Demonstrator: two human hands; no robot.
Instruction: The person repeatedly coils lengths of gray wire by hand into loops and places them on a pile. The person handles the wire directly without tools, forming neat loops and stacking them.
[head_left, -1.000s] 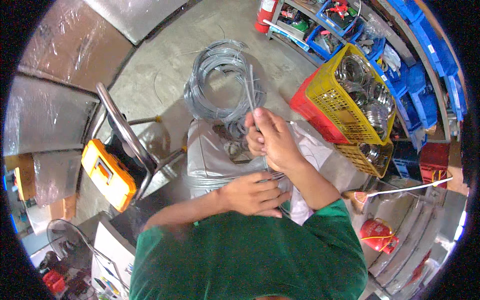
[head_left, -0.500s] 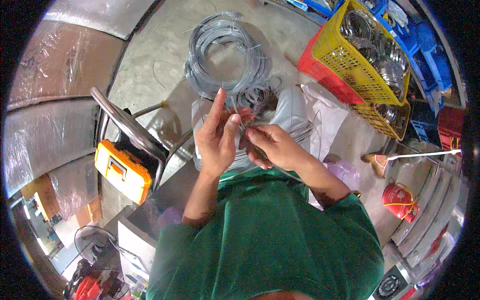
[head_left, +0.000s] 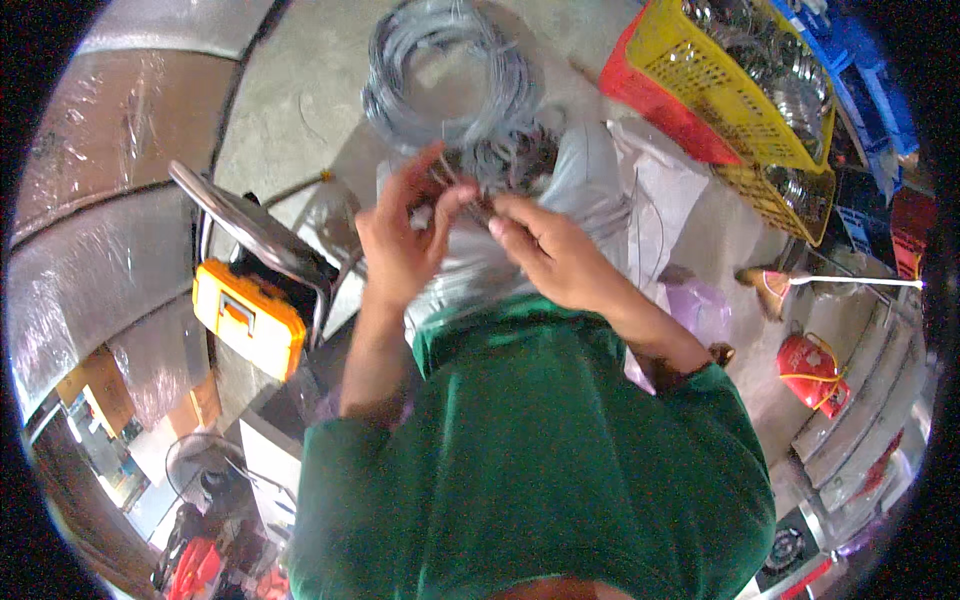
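Both hands are meeting at chest height: your left hand (head_left: 405,235) and right hand (head_left: 555,250) are pinching thin wire (head_left: 470,195) between fingertips, probably for control. Behind them a grey wire coil (head_left: 440,75) is lying on the floor.

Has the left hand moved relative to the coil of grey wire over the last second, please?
Yes. The left hand has risen from low in front of the green shirt up toward the coil of grey wire, meeting the right hand.

Yellow crate (head_left: 745,75) cut off; fingertips blurred
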